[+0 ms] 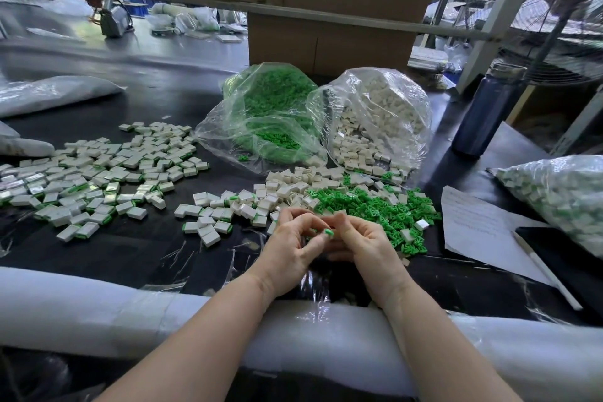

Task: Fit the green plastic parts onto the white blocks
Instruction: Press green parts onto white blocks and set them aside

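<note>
My left hand and my right hand meet over the black table, fingers curled together around a small piece. A green plastic part shows between their fingertips; any white block in the grip is hidden. Just beyond lies a pile of loose green parts beside loose white blocks. To the left spreads a wide heap of fitted blocks with green edges.
Two open clear bags stand behind the piles, one of green parts, one of white blocks. A dark bottle, a paper sheet, a pen and a filled bag are at the right. A foam roll pads the near edge.
</note>
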`<state>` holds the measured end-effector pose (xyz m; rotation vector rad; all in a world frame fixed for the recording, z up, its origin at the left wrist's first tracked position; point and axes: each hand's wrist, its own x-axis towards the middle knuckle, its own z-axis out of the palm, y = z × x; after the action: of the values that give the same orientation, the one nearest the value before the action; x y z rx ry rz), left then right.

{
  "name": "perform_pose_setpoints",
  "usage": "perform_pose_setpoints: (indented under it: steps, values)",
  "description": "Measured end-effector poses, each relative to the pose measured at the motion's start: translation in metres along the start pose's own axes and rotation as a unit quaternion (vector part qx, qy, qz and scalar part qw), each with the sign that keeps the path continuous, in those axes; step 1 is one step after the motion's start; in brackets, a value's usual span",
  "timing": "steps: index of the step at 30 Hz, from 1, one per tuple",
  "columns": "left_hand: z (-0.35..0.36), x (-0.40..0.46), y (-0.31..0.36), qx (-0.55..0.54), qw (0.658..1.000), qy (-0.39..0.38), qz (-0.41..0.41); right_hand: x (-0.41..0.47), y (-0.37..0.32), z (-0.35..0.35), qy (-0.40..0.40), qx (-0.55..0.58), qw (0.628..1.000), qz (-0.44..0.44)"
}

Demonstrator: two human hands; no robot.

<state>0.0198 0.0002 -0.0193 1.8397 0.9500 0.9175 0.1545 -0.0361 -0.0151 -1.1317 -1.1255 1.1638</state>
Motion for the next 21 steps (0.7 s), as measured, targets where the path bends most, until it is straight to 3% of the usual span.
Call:
perform_pose_setpoints:
  steps: [3,12,17,21]
  values:
    - [-0.0003,0.0017,-0.002,0.004,0.999,0.03,-0.013,0.0004,0.0005,-0.0022,0.032,-0.015,0.999,-0.015]
    - [0.0011,0.0014,-0.0031,0.029,0.999,0.011,-0.018,0.0021,0.0035,-0.0047,0.063,-0.16,0.983,-0.058]
    - [-0.0006,0.0009,-0.0024,0.017,1.0,0.013,-0.021,0.002,0.0018,-0.0031,0.061,-0.171,0.982,-0.058]
    - [-0.0013,0.0012,-0.0041,0.01,0.995,0.098,-0.032,0.0016,0.0016,-0.0046,0.09,-0.163,0.981,-0.063]
